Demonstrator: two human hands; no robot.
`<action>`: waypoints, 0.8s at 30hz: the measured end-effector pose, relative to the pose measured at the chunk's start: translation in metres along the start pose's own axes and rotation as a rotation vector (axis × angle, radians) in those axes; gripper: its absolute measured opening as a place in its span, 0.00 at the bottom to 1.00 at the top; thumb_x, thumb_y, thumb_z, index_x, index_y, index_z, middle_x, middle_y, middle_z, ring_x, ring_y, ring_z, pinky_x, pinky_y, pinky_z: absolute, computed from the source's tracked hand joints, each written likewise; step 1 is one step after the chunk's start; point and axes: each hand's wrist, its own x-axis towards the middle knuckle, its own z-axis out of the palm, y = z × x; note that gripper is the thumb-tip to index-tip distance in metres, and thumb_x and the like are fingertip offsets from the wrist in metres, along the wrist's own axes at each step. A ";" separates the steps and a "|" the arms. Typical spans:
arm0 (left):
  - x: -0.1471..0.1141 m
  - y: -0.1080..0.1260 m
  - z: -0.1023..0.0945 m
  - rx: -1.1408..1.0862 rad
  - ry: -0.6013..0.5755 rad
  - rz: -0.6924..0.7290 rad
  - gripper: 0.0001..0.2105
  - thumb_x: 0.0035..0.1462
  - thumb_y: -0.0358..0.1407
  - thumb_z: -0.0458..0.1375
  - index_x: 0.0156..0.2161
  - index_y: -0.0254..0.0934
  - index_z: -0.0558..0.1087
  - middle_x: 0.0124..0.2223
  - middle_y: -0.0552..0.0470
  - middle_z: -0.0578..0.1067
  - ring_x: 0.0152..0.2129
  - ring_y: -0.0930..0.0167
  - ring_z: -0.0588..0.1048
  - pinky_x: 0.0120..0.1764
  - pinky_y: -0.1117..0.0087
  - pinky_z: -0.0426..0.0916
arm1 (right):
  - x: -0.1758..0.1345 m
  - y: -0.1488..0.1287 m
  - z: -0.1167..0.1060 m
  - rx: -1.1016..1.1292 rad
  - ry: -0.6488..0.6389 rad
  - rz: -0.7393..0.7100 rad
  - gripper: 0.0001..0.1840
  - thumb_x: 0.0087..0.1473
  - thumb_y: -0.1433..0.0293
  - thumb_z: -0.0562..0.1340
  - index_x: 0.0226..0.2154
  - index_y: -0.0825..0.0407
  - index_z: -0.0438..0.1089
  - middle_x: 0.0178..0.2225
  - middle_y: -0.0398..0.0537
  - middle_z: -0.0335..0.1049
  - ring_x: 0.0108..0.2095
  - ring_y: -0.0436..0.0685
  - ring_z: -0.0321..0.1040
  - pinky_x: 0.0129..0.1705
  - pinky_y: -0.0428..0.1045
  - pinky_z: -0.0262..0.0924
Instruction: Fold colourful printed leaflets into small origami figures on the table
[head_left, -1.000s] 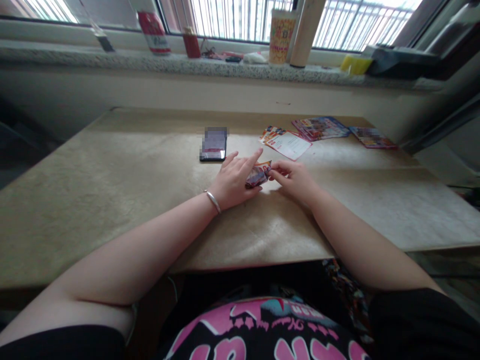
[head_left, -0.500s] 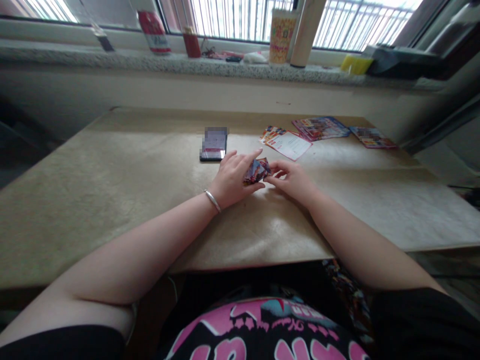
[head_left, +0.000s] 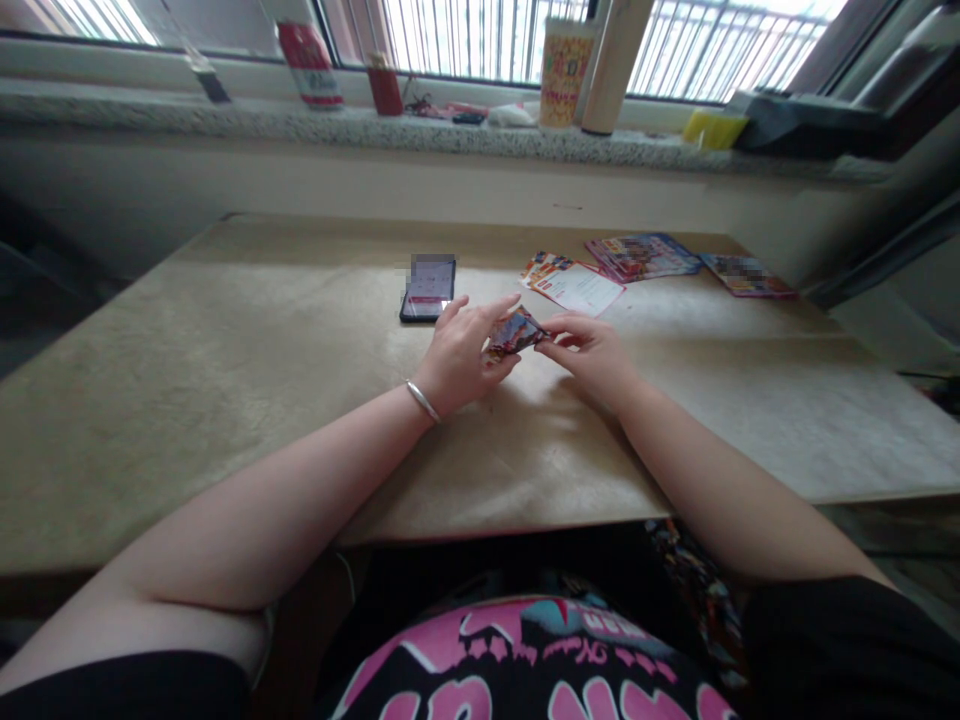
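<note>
Between my two hands, just above the table, is a small stack of colourful printed cards point(head_left: 516, 332). My left hand point(head_left: 466, 352) is wrapped around the stack's left side, thumb below and fingers above. At the right corner, my right hand point(head_left: 586, 350) pinches a card between thumb and fingertips. How many cards there are I cannot tell. A dark phone point(head_left: 429, 288) with a lit screen lies just beyond my left fingers. Past my right hand, a white sheet with a red edge point(head_left: 585, 288) rests over some printed cards.
Colourful printed packets point(head_left: 645, 256) lie at the back right of the table point(head_left: 225, 400), with another packet point(head_left: 746, 275) beside them. On the windowsill point(head_left: 427, 133) stand a red can point(head_left: 309, 65), a red bottle point(head_left: 384, 88), a patterned cup point(head_left: 564, 75) and a yellow object point(head_left: 712, 128).
The cards have tilted, their right corner lifted slightly. My right hand has moved up and right a little with its pinch, and my left hand has shifted slightly left.
</note>
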 end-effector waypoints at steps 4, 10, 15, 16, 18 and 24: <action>0.001 -0.003 0.004 -0.051 0.095 0.024 0.24 0.53 0.36 0.61 0.55 0.38 0.66 0.48 0.49 0.76 0.46 0.65 0.75 0.64 0.53 0.52 | 0.000 -0.001 0.001 0.007 0.061 -0.084 0.09 0.50 0.62 0.67 0.34 0.47 0.79 0.36 0.47 0.76 0.36 0.53 0.71 0.33 0.48 0.67; 0.002 -0.003 0.007 -0.103 0.134 -0.019 0.17 0.50 0.34 0.64 0.46 0.39 0.69 0.45 0.51 0.78 0.44 0.64 0.75 0.64 0.51 0.52 | 0.000 -0.004 0.003 -0.044 0.104 -0.181 0.05 0.51 0.65 0.67 0.32 0.46 0.79 0.35 0.47 0.76 0.37 0.53 0.71 0.31 0.48 0.67; 0.003 -0.002 0.006 -0.167 0.120 -0.038 0.12 0.50 0.34 0.64 0.40 0.39 0.70 0.45 0.52 0.78 0.45 0.65 0.76 0.64 0.50 0.53 | 0.000 -0.008 0.003 -0.143 0.148 -0.226 0.04 0.52 0.66 0.67 0.31 0.45 0.79 0.35 0.47 0.77 0.36 0.54 0.71 0.32 0.50 0.66; 0.003 -0.001 0.006 -0.175 0.121 -0.040 0.11 0.51 0.34 0.64 0.40 0.39 0.71 0.44 0.52 0.78 0.45 0.65 0.76 0.63 0.50 0.53 | 0.000 -0.008 0.003 -0.160 0.153 -0.238 0.04 0.53 0.66 0.66 0.31 0.46 0.79 0.35 0.47 0.77 0.36 0.54 0.70 0.32 0.50 0.66; 0.004 -0.001 0.006 -0.182 0.121 -0.054 0.10 0.51 0.34 0.64 0.39 0.39 0.71 0.44 0.52 0.79 0.45 0.66 0.76 0.63 0.50 0.54 | 0.000 -0.009 0.004 -0.186 0.160 -0.258 0.04 0.53 0.67 0.66 0.31 0.46 0.78 0.35 0.47 0.77 0.35 0.53 0.70 0.33 0.50 0.66; 0.003 -0.003 0.008 -0.200 0.118 -0.062 0.10 0.53 0.32 0.63 0.41 0.40 0.73 0.47 0.50 0.79 0.48 0.65 0.76 0.65 0.48 0.50 | -0.001 -0.010 0.004 -0.229 0.172 -0.318 0.03 0.53 0.68 0.66 0.32 0.47 0.77 0.35 0.46 0.77 0.35 0.54 0.70 0.37 0.52 0.66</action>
